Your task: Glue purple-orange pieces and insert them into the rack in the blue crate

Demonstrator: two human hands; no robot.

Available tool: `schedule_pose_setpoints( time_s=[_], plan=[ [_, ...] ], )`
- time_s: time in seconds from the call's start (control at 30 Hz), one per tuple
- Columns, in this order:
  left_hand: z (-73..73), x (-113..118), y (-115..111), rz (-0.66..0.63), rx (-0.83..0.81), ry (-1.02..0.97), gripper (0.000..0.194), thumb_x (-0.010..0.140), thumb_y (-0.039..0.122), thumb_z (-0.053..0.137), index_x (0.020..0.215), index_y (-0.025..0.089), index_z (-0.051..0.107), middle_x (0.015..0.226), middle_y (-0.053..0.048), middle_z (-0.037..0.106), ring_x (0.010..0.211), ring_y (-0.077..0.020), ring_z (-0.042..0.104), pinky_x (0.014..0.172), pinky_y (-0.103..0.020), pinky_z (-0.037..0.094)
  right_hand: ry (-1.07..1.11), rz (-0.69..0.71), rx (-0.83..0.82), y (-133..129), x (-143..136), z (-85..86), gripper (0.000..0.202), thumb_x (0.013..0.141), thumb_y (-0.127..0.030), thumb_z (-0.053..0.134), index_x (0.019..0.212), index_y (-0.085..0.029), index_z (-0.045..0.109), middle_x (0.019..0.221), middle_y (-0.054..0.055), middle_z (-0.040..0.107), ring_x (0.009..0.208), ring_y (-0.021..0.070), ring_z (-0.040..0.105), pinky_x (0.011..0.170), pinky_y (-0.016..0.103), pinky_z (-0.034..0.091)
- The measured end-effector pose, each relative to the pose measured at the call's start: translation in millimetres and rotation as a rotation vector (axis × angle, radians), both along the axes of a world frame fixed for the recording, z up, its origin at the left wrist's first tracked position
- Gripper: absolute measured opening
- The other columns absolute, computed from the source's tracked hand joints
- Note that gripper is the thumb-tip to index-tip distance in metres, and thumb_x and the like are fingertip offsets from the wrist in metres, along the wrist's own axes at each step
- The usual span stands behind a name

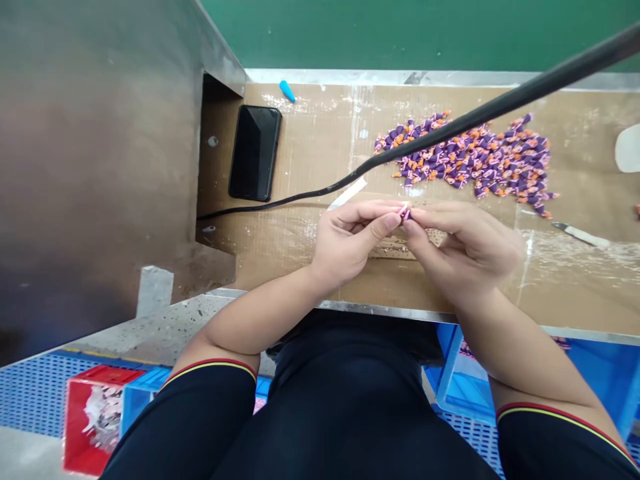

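Observation:
Over the middle of the brown work surface, my left hand (345, 243) and my right hand (460, 247) meet fingertip to fingertip. Between their thumbs and forefingers is a small purple and pink piece (405, 213), gripped from both sides and mostly covered. Beyond my right hand lies a wide pile of small purple, pink and orange pieces (470, 157). A white strip (347, 195) lies just past my left hand. To the right of my right hand rests a slim tool (583, 235) with a dark tip and pale handle.
A black cable (370, 163) crosses above the surface and part of the pile. On the left are a phone (255, 153), a blue cone-shaped item (287, 91) and a metal housing (100, 147). Below stand a red bin (80, 421) and blue crates (467, 393).

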State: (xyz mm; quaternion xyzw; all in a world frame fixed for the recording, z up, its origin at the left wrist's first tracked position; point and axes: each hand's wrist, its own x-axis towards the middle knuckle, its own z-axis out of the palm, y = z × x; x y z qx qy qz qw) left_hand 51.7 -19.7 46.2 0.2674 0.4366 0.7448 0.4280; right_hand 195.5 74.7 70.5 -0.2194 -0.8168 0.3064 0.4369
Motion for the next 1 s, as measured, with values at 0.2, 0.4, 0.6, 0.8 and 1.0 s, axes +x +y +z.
schedule_pose_setpoints(
  time_s=[0.2, 0.4, 0.6, 0.8, 1.0],
  plan=[
    [1.0, -0.5, -4.3, 0.034, 0.012, 0.125, 0.013, 0.095, 0.045, 0.095, 0.099, 0.034, 0.092, 0.115, -0.002, 0.090, 0.115, -0.0220, 0.087, 0.114, -0.042, 0.072, -0.015, -0.047, 0.069, -4.0, -1.1, 2.5, 0.011, 0.099, -0.023, 0.086, 0.098, -0.034, 0.085, 0.095, 0.000, 0.090, 0.083, 0.0231, 0.088, 0.076, 0.036, 0.076],
    [11.9, -0.3, -10.4, -0.028, -0.010, 0.168, 0.018, 0.099, 0.049, 0.090, 0.112, 0.036, 0.092, 0.127, -0.003, 0.088, 0.127, -0.0259, 0.084, 0.123, -0.049, 0.068, -0.018, -0.114, 0.070, -6.3, -2.7, 1.7, 0.005, 0.102, -0.029, 0.084, 0.098, -0.032, 0.084, 0.094, 0.002, 0.089, 0.082, 0.0230, 0.087, 0.075, 0.036, 0.076],
    [16.4, 0.7, -10.8, -0.023, -0.052, 0.154, 0.020, 0.095, 0.053, 0.093, 0.106, 0.036, 0.093, 0.126, -0.004, 0.089, 0.127, -0.0273, 0.084, 0.124, -0.051, 0.068, -0.026, -0.122, 0.079, -6.6, -1.8, 1.4, 0.007, 0.104, -0.033, 0.081, 0.099, -0.036, 0.086, 0.094, 0.002, 0.089, 0.081, 0.0259, 0.087, 0.074, 0.041, 0.077],
    [11.5, 1.3, -8.4, 0.009, -0.038, 0.148, 0.022, 0.092, 0.054, 0.096, 0.104, 0.036, 0.093, 0.122, -0.004, 0.089, 0.123, -0.0272, 0.086, 0.119, -0.050, 0.070, -0.007, -0.115, 0.073, -7.1, -3.0, -0.2, 0.009, 0.105, -0.034, 0.080, 0.098, -0.035, 0.085, 0.092, 0.002, 0.088, 0.083, 0.0259, 0.087, 0.077, 0.041, 0.077],
    [2.6, -0.6, -7.3, -0.022, -0.019, 0.208, 0.028, 0.097, 0.056, 0.090, 0.115, 0.035, 0.092, 0.133, -0.008, 0.087, 0.126, -0.0269, 0.084, 0.109, -0.043, 0.072, 0.059, -0.041, 0.052, 7.0, -4.6, -4.5, 0.009, 0.105, -0.033, 0.079, 0.099, -0.031, 0.085, 0.093, 0.001, 0.088, 0.084, 0.0224, 0.086, 0.080, 0.038, 0.075]
  ],
)
